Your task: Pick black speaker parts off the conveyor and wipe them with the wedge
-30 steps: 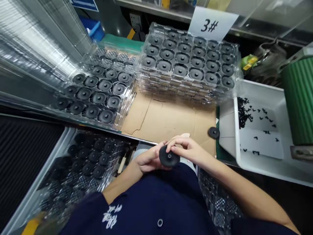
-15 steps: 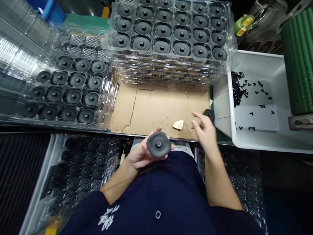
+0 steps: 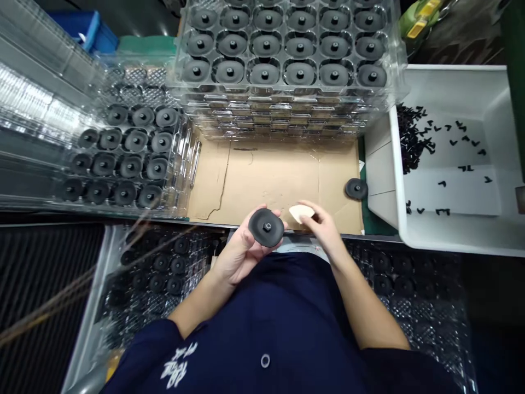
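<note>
I see the left hand (image 3: 238, 251) gripping a black disc (image 3: 266, 227) by its rim, hub facing up, just over the near edge of the cardboard (image 3: 270, 180). Right hand (image 3: 324, 230) is on a pale wedge (image 3: 301, 212) lying on the cardboard at that same edge; fingers curl over it, but I can't tell if they've pinched it. Hands are close, not touching.

A second disc (image 3: 356, 189) lies loose at the cardboard's right edge, just beside the white bin (image 3: 385, 164) holding small black clips (image 3: 412, 139). A stack of clear trays (image 3: 287, 71) full of discs runs along the far edge of the cardboard. Another clear tray (image 3: 123, 153), part filled, sits off the left edge. More trays (image 3: 159, 268) sit below the desk's near edge, either side of my lap.
</note>
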Motion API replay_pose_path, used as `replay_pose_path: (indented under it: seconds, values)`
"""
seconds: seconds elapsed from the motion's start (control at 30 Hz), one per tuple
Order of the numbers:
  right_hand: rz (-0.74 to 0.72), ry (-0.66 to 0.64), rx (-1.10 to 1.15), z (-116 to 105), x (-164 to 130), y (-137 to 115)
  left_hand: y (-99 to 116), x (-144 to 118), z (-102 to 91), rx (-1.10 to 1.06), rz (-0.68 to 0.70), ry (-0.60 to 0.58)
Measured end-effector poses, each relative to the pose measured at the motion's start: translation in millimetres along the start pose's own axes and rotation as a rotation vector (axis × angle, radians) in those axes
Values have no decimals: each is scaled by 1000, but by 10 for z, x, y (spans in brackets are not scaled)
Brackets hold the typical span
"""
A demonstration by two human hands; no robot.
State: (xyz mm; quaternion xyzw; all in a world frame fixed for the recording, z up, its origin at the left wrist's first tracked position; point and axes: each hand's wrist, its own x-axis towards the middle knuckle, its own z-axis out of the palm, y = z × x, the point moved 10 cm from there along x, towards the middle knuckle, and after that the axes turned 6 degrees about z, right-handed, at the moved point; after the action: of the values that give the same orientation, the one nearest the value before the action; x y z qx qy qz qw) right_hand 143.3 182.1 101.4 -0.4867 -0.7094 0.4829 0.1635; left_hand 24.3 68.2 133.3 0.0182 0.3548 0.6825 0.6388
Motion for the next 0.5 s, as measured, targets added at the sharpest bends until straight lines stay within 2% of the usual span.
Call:
replay_pose_path:
  seconds: [0.07,0.13,0.17,0.23,0.3,0.33,0.43,0.5]
  values:
    - [-75,96,74,-235,-161,-442,-13,27,36,51,32,8]
    - [-266,262,67,-434,-417,-968,-47,48,43,120,37,26]
    - [-378,293,33,-442,-545,-1206,-68,54,41,155,28,32]
    - [-518,221,-24,-314,-687,-1491,-87,59,47,193,21,30]
    - [-566,89,-70,-149,-702,-1571,-73,50,73,188,39,17]
    - [-574,82,-89,-130,-691,-1573,-65,40,98,180,48,5]
    - [-619,272,-133,-276,-734,-1593,-54,-4,178,179,41,-33]
    - [-667,268,-113,-270,-815,-1628,-18,-33,202,177,49,-43]
